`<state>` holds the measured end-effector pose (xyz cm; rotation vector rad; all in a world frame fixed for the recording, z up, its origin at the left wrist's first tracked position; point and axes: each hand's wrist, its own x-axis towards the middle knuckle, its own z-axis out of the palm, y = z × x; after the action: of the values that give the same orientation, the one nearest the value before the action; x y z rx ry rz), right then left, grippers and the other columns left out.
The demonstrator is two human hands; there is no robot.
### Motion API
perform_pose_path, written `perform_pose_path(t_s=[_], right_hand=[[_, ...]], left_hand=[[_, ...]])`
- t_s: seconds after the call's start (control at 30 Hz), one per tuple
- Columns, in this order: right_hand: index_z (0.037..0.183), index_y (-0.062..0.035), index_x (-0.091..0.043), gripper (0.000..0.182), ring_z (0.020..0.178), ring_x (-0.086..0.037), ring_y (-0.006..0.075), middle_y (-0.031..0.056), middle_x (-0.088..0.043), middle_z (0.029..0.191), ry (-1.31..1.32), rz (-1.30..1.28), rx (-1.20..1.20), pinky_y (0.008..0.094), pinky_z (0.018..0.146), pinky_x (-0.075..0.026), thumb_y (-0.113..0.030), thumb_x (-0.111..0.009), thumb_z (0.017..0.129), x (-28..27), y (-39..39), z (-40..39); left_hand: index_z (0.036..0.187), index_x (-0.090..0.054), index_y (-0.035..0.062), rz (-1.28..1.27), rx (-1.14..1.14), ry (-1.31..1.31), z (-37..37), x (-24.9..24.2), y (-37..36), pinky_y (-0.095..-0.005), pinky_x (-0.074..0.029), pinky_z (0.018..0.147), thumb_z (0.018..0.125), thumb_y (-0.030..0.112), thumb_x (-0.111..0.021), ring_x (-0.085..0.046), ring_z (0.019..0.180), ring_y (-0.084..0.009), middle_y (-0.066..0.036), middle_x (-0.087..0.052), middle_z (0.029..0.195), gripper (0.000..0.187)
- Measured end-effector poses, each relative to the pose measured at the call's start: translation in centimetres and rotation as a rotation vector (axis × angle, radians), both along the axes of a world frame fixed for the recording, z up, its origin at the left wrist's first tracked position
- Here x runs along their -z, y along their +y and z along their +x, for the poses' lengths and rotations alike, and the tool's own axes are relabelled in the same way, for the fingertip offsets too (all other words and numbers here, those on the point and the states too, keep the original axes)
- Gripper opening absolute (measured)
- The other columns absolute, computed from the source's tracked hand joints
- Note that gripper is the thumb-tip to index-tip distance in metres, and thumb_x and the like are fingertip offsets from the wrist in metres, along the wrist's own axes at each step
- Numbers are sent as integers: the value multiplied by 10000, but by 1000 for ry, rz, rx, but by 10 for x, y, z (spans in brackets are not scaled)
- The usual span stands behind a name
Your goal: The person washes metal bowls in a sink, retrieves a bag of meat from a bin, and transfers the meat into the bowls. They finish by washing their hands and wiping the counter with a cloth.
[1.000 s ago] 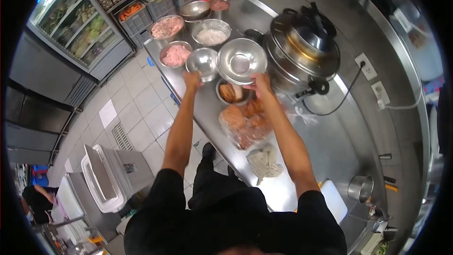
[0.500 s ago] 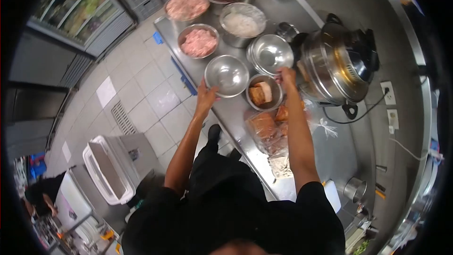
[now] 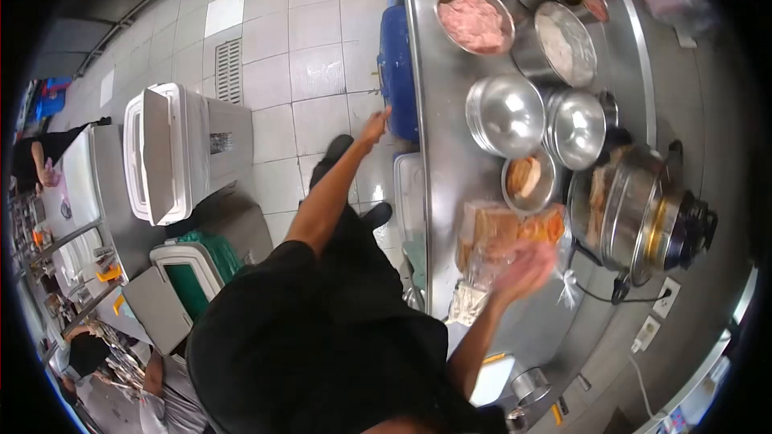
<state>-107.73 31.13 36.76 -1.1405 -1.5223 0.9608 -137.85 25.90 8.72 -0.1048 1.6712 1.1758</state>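
Note:
My left hand (image 3: 372, 130) hangs over the floor beside the table edge, fingers loosely stretched and nothing in them. It is nearest to a blue plastic bin (image 3: 400, 72) under the edge. My right hand (image 3: 527, 270), blurred by motion, is spread over clear plastic bags of browned meat (image 3: 492, 229) and holds nothing visible. Beyond the bags stands a metal bowl with cooked meat pieces (image 3: 528, 178). Two stacks of bare steel bowls sit side by side behind it, a left stack (image 3: 511, 116) and a right stack (image 3: 579, 128).
Farther along the steel table (image 3: 438, 169) are a bowl of raw pink meat (image 3: 476, 22) and a pot with white contents (image 3: 563, 44). A large glass-sided cooker (image 3: 631, 213) stands against the wall. White bins (image 3: 189, 153) are on the floor; other people work at lower left.
Both hands have let go of the steel bowls, which now stand as two stacks. My left hand has moved off the table, my right back over the bagged meat. The view has turned.

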Motion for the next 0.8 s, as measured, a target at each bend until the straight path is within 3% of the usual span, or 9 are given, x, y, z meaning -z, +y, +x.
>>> perform_pose_path(t_s=[0.03, 0.07, 0.1, 0.17, 0.27, 0.43, 0.57, 0.63, 0.8], right_hand=[[890, -47, -439, 202, 591, -519, 159, 85, -528, 671, 261, -182, -37, 292, 605, -421, -224, -405, 980, 13, -34, -6], [867, -45, -443, 177, 614, -535, 170, 86, -543, 635, -177, 7, -147, 326, 672, -459, -163, -371, 977, 13, -60, -20], [856, -31, -459, 182, 682, -568, 187, 115, -591, 647, -164, -305, -192, 352, 756, -473, -124, -353, 970, 31, -94, -19], [927, 29, -522, 155, 633, -628, 185, 151, -640, 713, -210, -608, -290, 314, 699, -508, -67, -403, 951, 62, -130, -47], [926, 52, -575, 105, 594, -626, 155, 126, -647, 760, -248, -878, -84, 250, 601, -510, -47, -561, 896, 138, -164, -78], [985, 36, -566, 171, 740, -629, 148, 115, -644, 853, -396, -829, -244, 242, 664, -511, -4, -636, 834, 275, -165, -75], [1230, -14, -449, 459, 945, -599, 232, 133, -559, 1133, -54, -1106, -6, 323, 827, -491, -198, -643, 857, 330, -109, -122], [1248, -31, -440, 480, 1033, -564, 249, 124, -539, 1176, 454, -1218, 274, 362, 902, -454, -259, -617, 865, 363, -71, -114], [1369, -100, -347, 668, 1250, -391, 277, 79, -376, 1392, -26, -632, 94, 431, 1037, -315, -479, -537, 854, 366, -18, -139]], left_hand=[[1277, -452, -15, -23, -24, 2, 6, 52, 4, -395, -385, 941, 850, 654, -420, -506, 1127, -247, -182, -520, 1217, 794], [1241, -481, -51, 53, -60, 22, 12, 90, 12, -403, -344, 988, 823, 685, -433, -475, 1173, -266, -195, -511, 1249, 848], [1205, -510, -88, 130, -95, 39, 18, 128, 19, -411, -303, 1035, 796, 716, -445, -444, 1219, -286, -208, -501, 1281, 905], [1251, -440, -113, 86, -169, -38, 24, 122, 49, -408, -281, 1056, 703, 774, -505, -400, 1251, -339, -264, -458, 1296, 1044], [1273, -385, -121, -426, -246, 72, 32, 125, 84, -422, -319, 1029, 554, 785, -630, -400, 1226, -400, -317, -414, 1276, 1183], [1238, -373, -157, -282, -249, -85, 14, 136, 72, -409, -376, 976, 561, 735, -683, -487, 1131, -376, -284, -499, 1185, 1162], [1158, -438, -108, -75, -92, -56, 34, 99, 63, -384, -430, 893, 573, 668, -733, -557, 1026, -361, -270, -554, 1106, 1016], [1250, -380, -99, 263, 90, -164, 35, 61, 40, -387, -443, 885, 655, 623, -707, -568, 1035, -324, -262, -579, 1092, 992], [1183, -506, -74, 218, 392, -190, 35, 80, 4, -361, -432, 894, 701, 658, -639, -584, 998, -315, -251, -584, 1104, 886]])
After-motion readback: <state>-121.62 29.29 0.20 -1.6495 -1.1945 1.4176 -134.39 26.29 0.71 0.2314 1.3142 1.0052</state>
